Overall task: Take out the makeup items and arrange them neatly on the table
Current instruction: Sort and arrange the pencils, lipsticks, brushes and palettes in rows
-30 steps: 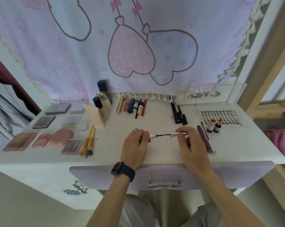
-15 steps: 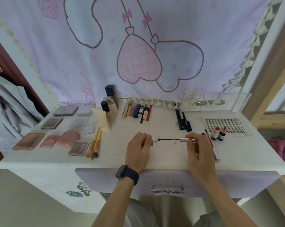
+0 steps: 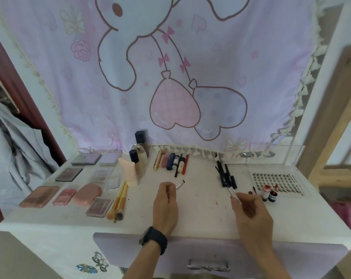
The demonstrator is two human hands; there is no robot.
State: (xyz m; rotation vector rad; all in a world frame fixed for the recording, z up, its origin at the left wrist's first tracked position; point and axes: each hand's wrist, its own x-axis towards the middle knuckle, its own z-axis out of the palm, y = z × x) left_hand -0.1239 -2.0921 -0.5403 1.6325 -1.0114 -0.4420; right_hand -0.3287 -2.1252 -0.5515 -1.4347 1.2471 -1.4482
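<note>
Worktop (image 3: 200,216) white, stained with pink smears between the two hands.

Far out to the left of the left hand: flat palettes (image 3: 68,174) laid in rows. A rounded pink compact (image 3: 87,194) lies at the near end of them.

Nearer the left hand, still on its left: two yellow-handled brushes (image 3: 119,200) lie side by side, bristles toward the worktop's front edge. Beyond them a pale cream tube (image 3: 128,172) stands upright, and dark-capped bottles (image 3: 139,158) stand behind it.

Straight beyond the left hand: a row of lipsticks (image 3: 171,162) and slim sticks, lying parallel near the back edge.

Left hand (image 3: 165,206): fingers curled, pinching a short silver piece (image 3: 179,184) that juts out past the fingertips, tilted up and to the right, dark at its far tip. Black watch (image 3: 154,239) on the wrist.

Between the hands and beyond them: black pencils (image 3: 226,176), bunched, roughly parallel.

Right hand (image 3: 251,212): fingers loosely curled, thumb and forefinger pinching a slim silver stick (image 3: 232,192). It points away up-left, its tip just at the near ends of the black pencils. Touching or not, cannot tell.

Just right of the right hand: two small red vials (image 3: 269,193), upright. Past them a clear lash tray (image 3: 275,181) lies flat.

Below both wrists: a lilac drawer front (image 3: 130,250).

Behind everything hangs a pink cartoon cloth (image 3: 190,77).
</note>
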